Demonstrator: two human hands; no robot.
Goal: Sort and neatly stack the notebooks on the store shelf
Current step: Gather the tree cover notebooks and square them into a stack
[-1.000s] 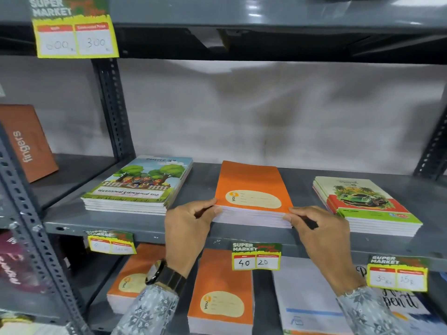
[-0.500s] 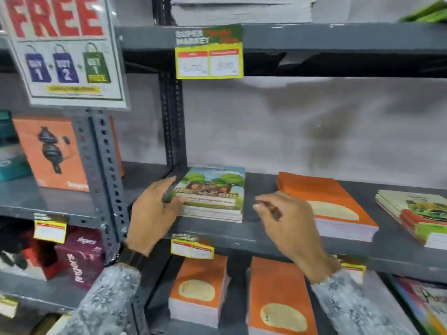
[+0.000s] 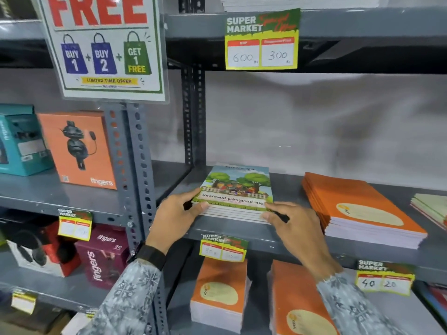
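My left hand (image 3: 177, 217) and right hand (image 3: 294, 227) clasp the front corners of the stack of tree-illustrated paper notebooks (image 3: 235, 193), thumbs on the top cover, at frame centre on the grey metal shelf (image 3: 285, 234). The orange notebook stack (image 3: 358, 209) lies well apart at right.

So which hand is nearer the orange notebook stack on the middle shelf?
Right. The right hand rests at the tree-cover stack's front right corner, just left of the orange notebook stack; the left hand is at the tree-cover stack's far, left side.
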